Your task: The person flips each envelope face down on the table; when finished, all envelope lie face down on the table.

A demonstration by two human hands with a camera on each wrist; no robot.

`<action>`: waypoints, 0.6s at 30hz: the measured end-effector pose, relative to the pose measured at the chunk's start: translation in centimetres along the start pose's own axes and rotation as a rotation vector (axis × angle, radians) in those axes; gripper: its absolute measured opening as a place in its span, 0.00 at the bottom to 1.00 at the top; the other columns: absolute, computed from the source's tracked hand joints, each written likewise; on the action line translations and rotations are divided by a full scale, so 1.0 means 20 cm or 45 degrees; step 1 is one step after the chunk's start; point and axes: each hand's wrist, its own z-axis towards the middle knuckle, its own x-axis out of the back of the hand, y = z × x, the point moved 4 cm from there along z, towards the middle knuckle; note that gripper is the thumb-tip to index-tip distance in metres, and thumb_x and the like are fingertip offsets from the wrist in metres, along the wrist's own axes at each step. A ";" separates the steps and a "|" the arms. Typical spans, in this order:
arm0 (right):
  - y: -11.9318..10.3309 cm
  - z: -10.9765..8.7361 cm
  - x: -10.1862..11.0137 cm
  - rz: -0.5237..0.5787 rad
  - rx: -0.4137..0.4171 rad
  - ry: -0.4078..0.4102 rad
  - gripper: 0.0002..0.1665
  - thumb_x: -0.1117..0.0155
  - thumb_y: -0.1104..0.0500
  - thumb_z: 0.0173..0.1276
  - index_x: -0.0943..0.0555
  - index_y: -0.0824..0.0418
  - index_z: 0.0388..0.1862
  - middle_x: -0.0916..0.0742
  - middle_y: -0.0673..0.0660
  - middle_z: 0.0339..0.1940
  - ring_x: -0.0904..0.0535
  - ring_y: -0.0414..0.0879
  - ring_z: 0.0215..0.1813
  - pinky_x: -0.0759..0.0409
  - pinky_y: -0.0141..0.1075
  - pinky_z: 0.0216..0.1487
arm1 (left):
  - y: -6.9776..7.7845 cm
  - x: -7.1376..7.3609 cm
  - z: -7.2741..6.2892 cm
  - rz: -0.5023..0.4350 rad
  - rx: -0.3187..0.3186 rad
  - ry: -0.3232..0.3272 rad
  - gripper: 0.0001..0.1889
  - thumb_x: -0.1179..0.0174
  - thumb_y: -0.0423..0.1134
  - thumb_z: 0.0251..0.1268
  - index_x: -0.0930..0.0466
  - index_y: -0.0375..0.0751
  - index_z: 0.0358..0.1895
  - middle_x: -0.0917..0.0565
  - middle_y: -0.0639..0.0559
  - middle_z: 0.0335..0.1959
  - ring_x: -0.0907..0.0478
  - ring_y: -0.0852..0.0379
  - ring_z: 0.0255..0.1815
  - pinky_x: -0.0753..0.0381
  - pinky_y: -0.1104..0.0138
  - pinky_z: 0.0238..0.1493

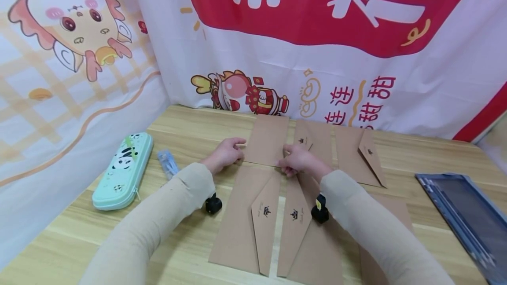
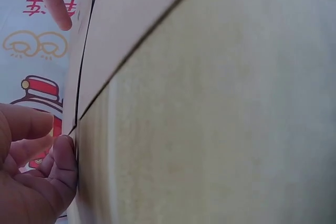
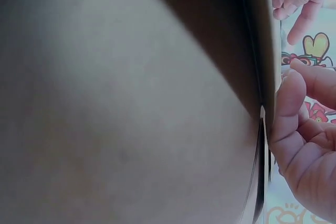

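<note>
A plain brown paper envelope (image 1: 267,140) lies on the table at the back, its flap side not showing. At its left edge is my left hand (image 1: 226,155), index finger reaching forward and fingertips right at the edge. My right hand (image 1: 298,160) is by the near right corner, overlapping the neighbouring envelope (image 1: 322,144); its index finger also reaches forward. The left wrist view has the left thumb (image 2: 64,156) low beside the paper edge. Close to the envelope, the right thumb (image 3: 290,95) shows in the right wrist view. Two crown-printed envelopes (image 1: 241,214) (image 1: 291,232) lie nearer me.
More brown envelopes (image 1: 352,157) (image 1: 390,208) lie to the right, one partly under my right sleeve. A mint panda pencil case (image 1: 124,170) and a small blue-and-clear item (image 1: 168,162) are at left. A dark blue pouch (image 1: 471,219) with pencils lies at right. A printed cloth (image 1: 245,56) hangs behind.
</note>
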 end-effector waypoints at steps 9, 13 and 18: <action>-0.02 -0.07 0.05 0.294 0.112 -0.025 0.45 0.44 0.63 0.67 0.57 0.59 0.75 0.22 0.55 0.21 0.29 0.42 0.20 0.26 0.30 0.24 | 0.07 0.00 -0.02 0.092 -0.159 -0.004 0.28 0.49 0.29 0.61 0.38 0.42 0.67 0.26 0.47 0.34 0.29 0.57 0.25 0.27 0.71 0.24; 0.00 -0.12 0.11 0.314 0.179 0.027 0.44 0.45 0.64 0.68 0.57 0.59 0.75 0.24 0.53 0.21 0.29 0.41 0.21 0.25 0.30 0.25 | 0.16 -0.04 -0.04 0.119 -0.270 0.001 0.27 0.49 0.29 0.62 0.36 0.40 0.66 0.25 0.45 0.36 0.30 0.57 0.27 0.28 0.72 0.26; 0.02 -0.19 0.20 0.176 0.219 0.159 0.44 0.44 0.64 0.66 0.55 0.59 0.75 0.23 0.54 0.21 0.26 0.43 0.24 0.21 0.34 0.29 | 0.26 -0.12 -0.05 0.132 -0.343 -0.009 0.25 0.46 0.28 0.61 0.32 0.39 0.63 0.23 0.43 0.40 0.26 0.53 0.39 0.23 0.70 0.36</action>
